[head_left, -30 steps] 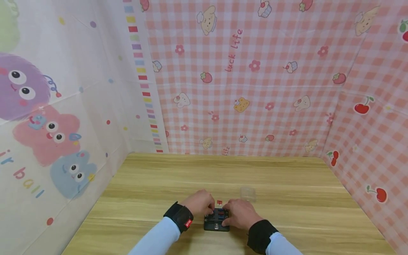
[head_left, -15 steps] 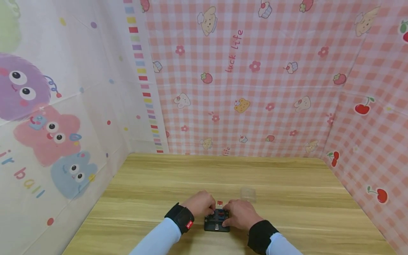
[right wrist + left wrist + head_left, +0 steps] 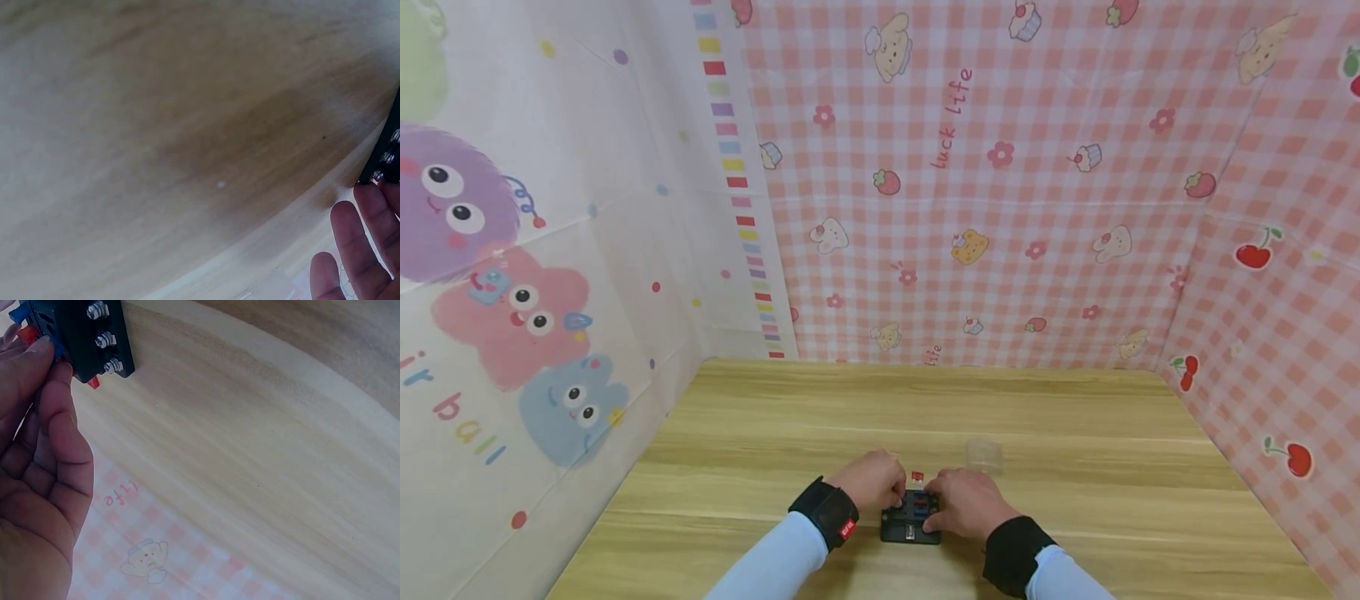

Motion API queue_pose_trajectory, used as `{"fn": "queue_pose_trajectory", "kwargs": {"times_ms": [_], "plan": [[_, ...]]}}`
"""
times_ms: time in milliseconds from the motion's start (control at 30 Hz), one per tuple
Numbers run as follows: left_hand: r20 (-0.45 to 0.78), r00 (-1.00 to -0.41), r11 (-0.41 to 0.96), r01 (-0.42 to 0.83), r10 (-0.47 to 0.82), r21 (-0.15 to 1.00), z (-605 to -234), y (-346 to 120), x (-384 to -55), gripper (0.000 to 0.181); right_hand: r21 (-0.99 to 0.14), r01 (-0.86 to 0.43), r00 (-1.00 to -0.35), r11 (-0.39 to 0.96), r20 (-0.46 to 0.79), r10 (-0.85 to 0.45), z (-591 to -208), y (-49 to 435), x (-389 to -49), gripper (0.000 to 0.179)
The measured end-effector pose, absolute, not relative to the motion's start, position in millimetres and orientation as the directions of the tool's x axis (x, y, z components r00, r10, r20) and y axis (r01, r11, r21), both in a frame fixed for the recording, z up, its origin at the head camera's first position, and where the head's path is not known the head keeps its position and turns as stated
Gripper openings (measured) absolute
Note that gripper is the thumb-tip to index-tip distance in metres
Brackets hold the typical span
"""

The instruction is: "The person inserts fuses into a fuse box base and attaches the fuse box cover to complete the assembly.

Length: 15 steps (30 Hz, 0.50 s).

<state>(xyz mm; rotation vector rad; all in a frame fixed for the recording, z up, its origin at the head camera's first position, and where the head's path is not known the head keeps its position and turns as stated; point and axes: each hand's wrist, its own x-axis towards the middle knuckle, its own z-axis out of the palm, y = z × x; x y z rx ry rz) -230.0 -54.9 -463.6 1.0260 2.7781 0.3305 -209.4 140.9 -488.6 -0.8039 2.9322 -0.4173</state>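
A black fuse box (image 3: 910, 531) lies on the wooden table, with red and blue blade fuses (image 3: 921, 502) in its right-hand part. My left hand (image 3: 871, 481) is at its far left corner. In the left wrist view, thumb and forefinger of that hand pinch a small blue blade fuse (image 3: 59, 351) against the box, beside metal screw terminals (image 3: 105, 339). My right hand (image 3: 968, 502) grips the box's right side, thumb at the near part and fingers toward the far edge. In the right wrist view only some fingertips (image 3: 369, 194) touch the box's edge.
A small red piece (image 3: 917, 477) lies just beyond the fuse box. Farther back to the right is a clear plastic cover (image 3: 983, 456). Patterned cloth walls (image 3: 970, 200) border the wooden table (image 3: 1075, 425) at the back and sides.
Both hands stay at the fuse box with hardly any movement. Only a slight shift of the whole head view shows.
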Motion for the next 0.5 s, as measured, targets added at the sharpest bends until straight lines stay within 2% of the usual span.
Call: {"fn": "queue_pose_trajectory", "kwargs": {"times_ms": [333,500], "plan": [[-0.076,-0.759,0.749,0.614,0.647,0.247,-459.7,-52.7,-226.6,0.013,-0.289,-0.479,-0.864,0.829,-0.010,-0.503,-488.2,140.4,-210.2,0.041],[-0.061,-0.752,0.746,0.636,0.657,0.196,-462.1,-49.4,-226.6,0.018,-0.304,-0.486,-0.859,0.819,-0.005,-0.512,-487.9,141.4,-210.9,0.040]]}}
